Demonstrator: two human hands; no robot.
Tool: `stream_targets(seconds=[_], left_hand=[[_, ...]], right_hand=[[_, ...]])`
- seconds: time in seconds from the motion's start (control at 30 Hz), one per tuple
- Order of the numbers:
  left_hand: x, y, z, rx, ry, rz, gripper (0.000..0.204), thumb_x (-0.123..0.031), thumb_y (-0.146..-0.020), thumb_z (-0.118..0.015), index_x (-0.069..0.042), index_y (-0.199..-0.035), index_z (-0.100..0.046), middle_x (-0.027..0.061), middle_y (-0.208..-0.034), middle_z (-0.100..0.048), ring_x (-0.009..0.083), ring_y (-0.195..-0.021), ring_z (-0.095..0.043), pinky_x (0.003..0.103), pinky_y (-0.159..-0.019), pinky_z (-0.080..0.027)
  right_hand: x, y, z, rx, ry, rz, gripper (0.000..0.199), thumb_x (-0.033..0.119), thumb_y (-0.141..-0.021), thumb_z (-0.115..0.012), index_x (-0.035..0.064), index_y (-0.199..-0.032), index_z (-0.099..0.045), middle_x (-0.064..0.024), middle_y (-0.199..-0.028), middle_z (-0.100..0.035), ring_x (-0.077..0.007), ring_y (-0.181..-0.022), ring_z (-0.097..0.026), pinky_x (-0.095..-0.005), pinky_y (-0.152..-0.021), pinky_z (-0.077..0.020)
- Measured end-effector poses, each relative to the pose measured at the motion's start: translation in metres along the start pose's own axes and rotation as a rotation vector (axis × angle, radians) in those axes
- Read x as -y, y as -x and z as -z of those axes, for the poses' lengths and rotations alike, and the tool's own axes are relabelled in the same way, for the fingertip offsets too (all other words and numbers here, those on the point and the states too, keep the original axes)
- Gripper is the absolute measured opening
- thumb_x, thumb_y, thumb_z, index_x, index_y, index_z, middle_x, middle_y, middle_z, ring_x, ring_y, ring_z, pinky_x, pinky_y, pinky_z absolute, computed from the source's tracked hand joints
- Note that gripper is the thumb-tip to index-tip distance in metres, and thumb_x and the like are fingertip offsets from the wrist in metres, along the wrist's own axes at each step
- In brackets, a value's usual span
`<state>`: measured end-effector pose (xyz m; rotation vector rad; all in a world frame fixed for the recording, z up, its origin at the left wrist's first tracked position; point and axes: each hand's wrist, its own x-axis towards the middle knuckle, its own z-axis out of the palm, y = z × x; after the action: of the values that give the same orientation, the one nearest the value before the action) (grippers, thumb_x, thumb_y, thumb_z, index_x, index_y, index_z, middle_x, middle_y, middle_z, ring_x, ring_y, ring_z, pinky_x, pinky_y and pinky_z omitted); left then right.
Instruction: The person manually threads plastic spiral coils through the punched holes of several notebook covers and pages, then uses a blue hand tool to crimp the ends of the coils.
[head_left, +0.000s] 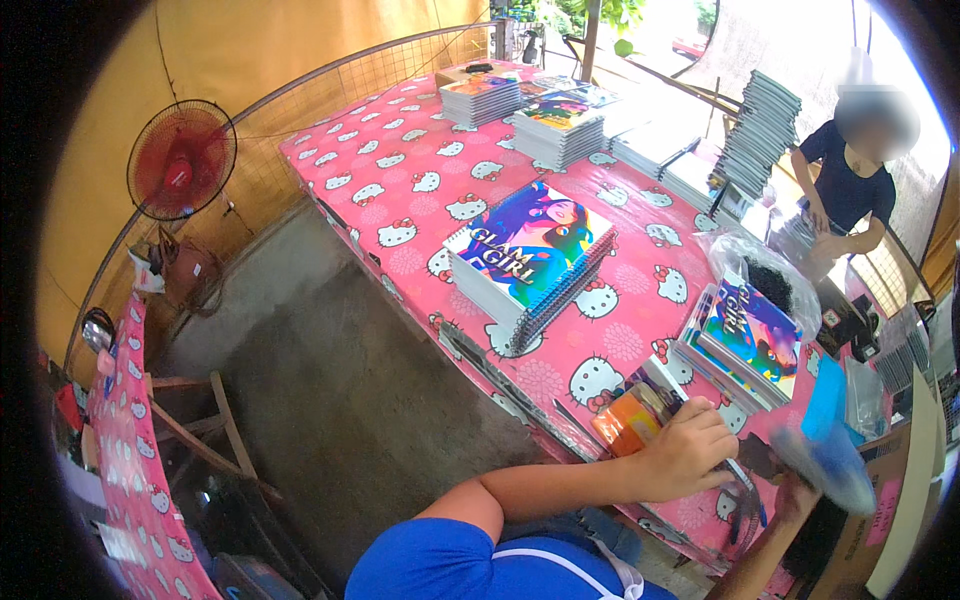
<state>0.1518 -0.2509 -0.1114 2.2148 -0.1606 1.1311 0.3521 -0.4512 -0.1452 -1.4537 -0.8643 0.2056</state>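
My left hand (690,450) is closed, its fingers curled over a notebook with an orange and yellow cover (628,422) at the near edge of the table. Part of that notebook is hidden under the hand. To its right, my right hand (795,497) is raised and closed around a blue-grey object (830,468), too smeared by motion to name. Just beyond both hands lies a short stack of spiral notebooks with colourful covers (745,335). A bright blue flat sheet (825,400) is beside the right hand.
A pink patterned tablecloth (400,205) covers the long table. A larger notebook stack (535,250) stands mid-table, with more stacks (560,130) at the far end. Across the table, a person (850,190) works near a tall leaning pile (757,130). Cardboard (880,500) borders the right; a fan (180,160) stands left.
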Motion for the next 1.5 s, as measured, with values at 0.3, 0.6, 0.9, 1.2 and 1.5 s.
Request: stream_targets(seconds=[0.3,0.6,0.9,1.2,1.5], left_hand=[[0.0,-0.005,0.003,0.068,0.037,0.069,0.035,-0.027,-0.065,-0.077,-0.008,-0.09,-0.06,0.0084,-0.095,-0.058,0.0247,-0.101,-0.054,0.049,-0.099,-0.032],[0.021,-0.007,0.048,0.064,-0.201,0.255,0.039,-0.035,-0.064,-0.079,-0.012,-0.09,-0.062,0.0063,-0.119,-0.054,0.027,-0.122,-0.044,0.068,-0.101,-0.016],[0.029,-0.013,0.061,-0.033,-0.185,0.287,0.046,-0.028,-0.058,-0.085,-0.008,-0.092,-0.062,0.0149,-0.124,-0.049,0.034,-0.118,-0.046,0.046,-0.099,-0.034],[0.047,0.003,0.062,-0.146,0.086,0.454,0.059,-0.02,-0.055,-0.089,-0.006,-0.102,-0.056,0.0138,-0.115,-0.052,0.0255,-0.108,-0.053,0.036,-0.089,-0.045],[0.063,0.012,0.059,-0.32,0.741,0.609,0.057,0.011,-0.072,-0.071,-0.002,-0.121,-0.044,0.0091,-0.109,-0.055,0.0145,-0.1,-0.057,0.028,-0.088,-0.048]], right_hand=[[0.025,-0.013,-0.009,0.272,0.123,-0.146,0.06,0.018,-0.068,-0.082,0.0042,-0.117,-0.05,-0.0079,-0.099,-0.061,-0.0199,-0.086,-0.059,-0.0348,-0.078,-0.0506],[0.035,-0.037,-0.064,0.176,0.177,-0.201,0.049,0.009,-0.063,-0.079,0.0044,-0.106,-0.057,-0.0072,-0.09,-0.061,-0.0198,-0.083,-0.061,-0.0338,-0.074,-0.0519],[0.035,-0.057,-0.085,0.209,0.44,-0.238,0.039,0.002,-0.072,-0.068,0.0015,-0.109,-0.055,-0.0079,-0.094,-0.064,-0.0169,-0.079,-0.062,-0.0308,-0.069,-0.051],[0.039,-0.052,-0.098,0.245,-0.629,-0.267,0.038,-0.002,-0.068,-0.065,-0.0002,-0.105,-0.058,-0.0112,-0.092,-0.065,-0.0203,-0.083,-0.061,-0.031,-0.076,-0.0477],[0.049,-0.063,-0.119,0.283,-0.142,-0.138,0.045,-0.006,-0.064,-0.064,0.0014,-0.107,-0.055,-0.0098,-0.096,-0.063,-0.0238,-0.088,-0.063,-0.0333,-0.075,-0.0522]])
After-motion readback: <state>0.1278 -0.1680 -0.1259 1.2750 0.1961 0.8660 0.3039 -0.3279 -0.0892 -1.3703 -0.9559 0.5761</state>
